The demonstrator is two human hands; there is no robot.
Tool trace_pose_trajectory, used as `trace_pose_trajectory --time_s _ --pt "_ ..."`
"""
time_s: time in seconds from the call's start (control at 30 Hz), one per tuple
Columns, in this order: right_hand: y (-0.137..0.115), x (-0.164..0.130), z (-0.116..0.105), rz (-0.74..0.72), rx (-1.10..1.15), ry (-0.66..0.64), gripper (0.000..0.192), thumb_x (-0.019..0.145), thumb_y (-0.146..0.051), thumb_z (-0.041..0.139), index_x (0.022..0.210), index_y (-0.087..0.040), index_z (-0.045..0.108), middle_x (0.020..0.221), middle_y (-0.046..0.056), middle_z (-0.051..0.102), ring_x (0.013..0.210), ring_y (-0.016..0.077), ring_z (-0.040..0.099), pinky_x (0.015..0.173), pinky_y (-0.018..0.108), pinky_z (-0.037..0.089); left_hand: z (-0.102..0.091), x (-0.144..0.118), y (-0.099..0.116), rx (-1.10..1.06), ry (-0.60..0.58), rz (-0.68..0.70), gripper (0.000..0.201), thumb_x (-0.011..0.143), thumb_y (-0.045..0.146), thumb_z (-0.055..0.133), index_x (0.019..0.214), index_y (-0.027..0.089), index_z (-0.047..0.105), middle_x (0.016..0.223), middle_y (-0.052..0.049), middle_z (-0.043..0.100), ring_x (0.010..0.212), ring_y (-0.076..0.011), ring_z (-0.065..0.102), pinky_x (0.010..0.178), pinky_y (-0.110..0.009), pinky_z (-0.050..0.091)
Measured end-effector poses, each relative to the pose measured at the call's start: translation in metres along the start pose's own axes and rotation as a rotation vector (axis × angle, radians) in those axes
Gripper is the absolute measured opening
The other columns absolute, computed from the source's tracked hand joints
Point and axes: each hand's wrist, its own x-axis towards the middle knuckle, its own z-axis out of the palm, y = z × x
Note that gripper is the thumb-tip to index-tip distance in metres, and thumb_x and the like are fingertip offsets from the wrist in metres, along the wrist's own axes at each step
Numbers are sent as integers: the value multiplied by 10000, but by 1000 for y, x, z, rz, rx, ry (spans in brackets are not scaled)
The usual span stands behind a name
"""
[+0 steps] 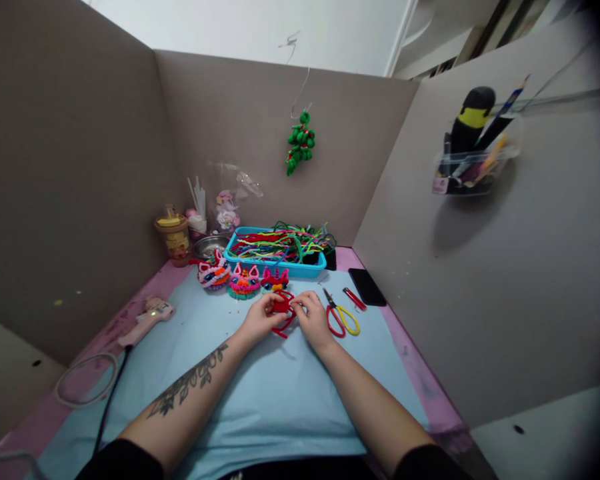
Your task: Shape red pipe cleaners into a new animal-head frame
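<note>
Between my two hands is a red pipe-cleaner piece (281, 307), its loops and loose ends sticking out above and below the fingers. My left hand (264, 315) pinches it from the left side. From the right, my right hand (310, 316) has thumb and fingertips closed on its edge. Just beyond stand three fuzzy pipe-cleaner animal heads with ears and horns: a red and pink one (213, 273), a pink and orange one (244, 283) and a red one (274, 280), partly behind my left hand.
Right of my hands lie scissors (341, 317), a red cutter (355, 299) and a black phone (367, 287). Behind, a blue tray (300, 270) holds many coloured pipe cleaners. A pink glue gun (147, 323) with its cord lies left. Grey partitions (260, 133) enclose the table.
</note>
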Motion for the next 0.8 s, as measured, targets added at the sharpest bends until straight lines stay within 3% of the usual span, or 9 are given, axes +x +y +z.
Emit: trace_pose_trajectory --time_s 0.23,0.53,0.8 --pt "-4 0 1 25 20 4 100 795 -195 543 747 -201 631 779 24 530 764 158 523 735 288 433 1 0 2 52 23 22 273 636 224 704 860 157 564 822 -36 639 750 -153 604 711 -283 465" --pt "-11 -2 3 13 25 -2 111 791 -173 500 725 -191 587 737 21 558 709 152 516 674 273 431 -1 1 -2 8 32 14 293 638 241 706 873 155 553 830 -38 634 767 -154 605 725 -278 463" --pt "-13 -4 2 -28 -5 24 128 797 -194 504 826 -205 628 768 35 635 726 173 545 713 309 448 0 1 1 -41 67 -8 322 611 256 731 862 159 553 822 -42 635 775 -164 609 743 -299 471"
